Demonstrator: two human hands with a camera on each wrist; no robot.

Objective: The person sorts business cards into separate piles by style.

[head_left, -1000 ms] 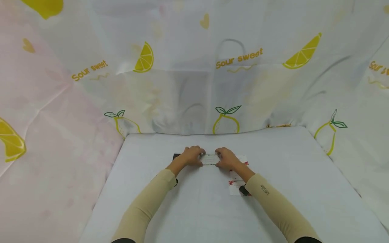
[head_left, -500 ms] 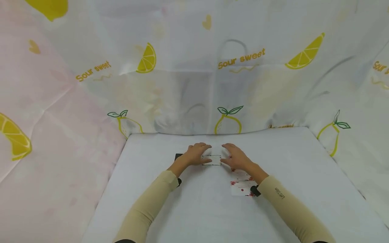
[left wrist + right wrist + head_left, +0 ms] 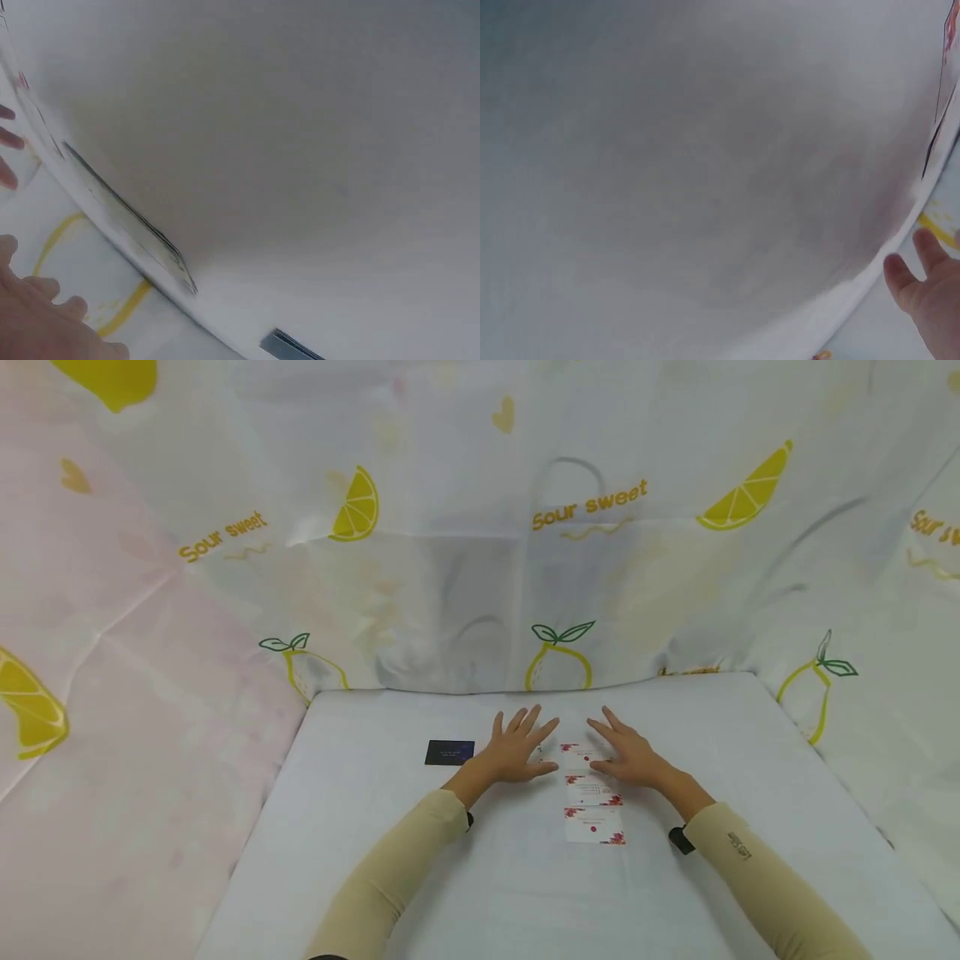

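Note:
In the head view my left hand [image 3: 516, 752] spreads its fingers over a pale card with a dark green-patterned edge [image 3: 539, 750], hiding most of it. The left wrist view shows a thin stack of pale cards [image 3: 131, 214] lying flat, apart from the left hand [image 3: 45, 322]. My right hand [image 3: 636, 758] has its fingers spread and holds nothing. Its fingertips reach over the right side of the farthest white card with red flowers [image 3: 576, 754]; whether they touch it I cannot tell. Two similar cards, a middle one [image 3: 591, 790] and a nearest one [image 3: 592, 825], lie in a column below it.
A black card [image 3: 450, 752] lies flat left of the left hand. White cloth covers the table [image 3: 525, 893]. A lemon-printed curtain [image 3: 480, 568] closes off the back and sides.
Both hands have let go of the pale green-edged card, which they held by its ends. Their fingers have spread; both hands have moved right, uncovering the black card and the red-flowered cards.

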